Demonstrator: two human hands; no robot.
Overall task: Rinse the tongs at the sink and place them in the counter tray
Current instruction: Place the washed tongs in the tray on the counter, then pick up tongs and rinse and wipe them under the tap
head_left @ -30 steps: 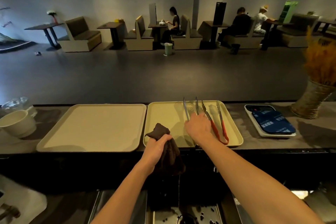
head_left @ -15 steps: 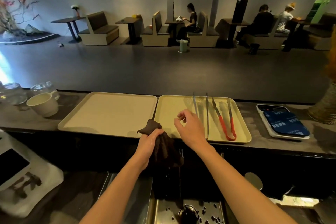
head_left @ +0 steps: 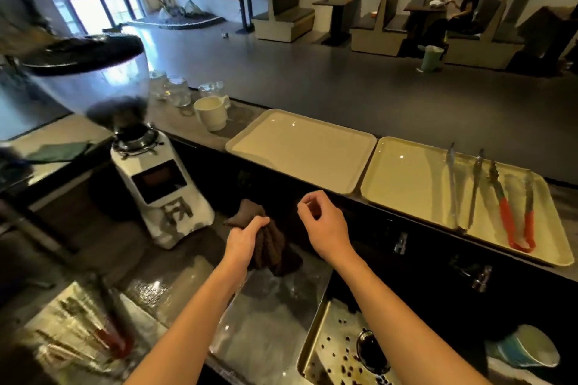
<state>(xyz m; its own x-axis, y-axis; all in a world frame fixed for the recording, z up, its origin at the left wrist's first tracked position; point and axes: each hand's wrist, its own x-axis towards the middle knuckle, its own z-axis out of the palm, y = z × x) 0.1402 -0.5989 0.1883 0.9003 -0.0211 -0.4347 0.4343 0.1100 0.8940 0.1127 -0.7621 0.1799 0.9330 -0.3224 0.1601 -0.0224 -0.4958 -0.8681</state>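
Two pairs of tongs lie side by side in the right-hand cream tray (head_left: 406,178) on the raised counter: plain steel tongs (head_left: 453,184) and tongs with red handles (head_left: 513,216). My right hand (head_left: 322,225) hovers below the counter edge, left of that tray, with fingers loosely curled and nothing in it. My left hand (head_left: 247,234) grips a bunched dark brown cloth (head_left: 272,247) over the wet steel worktop. The sink (head_left: 344,350) is at the bottom, with dark specks around its drain.
An empty cream tray (head_left: 300,150) sits left of the tongs tray. A white coffee grinder (head_left: 156,184) stands at the left, with a cream mug (head_left: 211,112) and glasses behind it. More utensils lie blurred at the bottom left (head_left: 93,334). A blue cup (head_left: 525,347) is at the lower right.
My right hand let go of the steel tongs in the tray and drew back toward me. The view swung left, bringing the grinder in. My left hand kept hold of the cloth.
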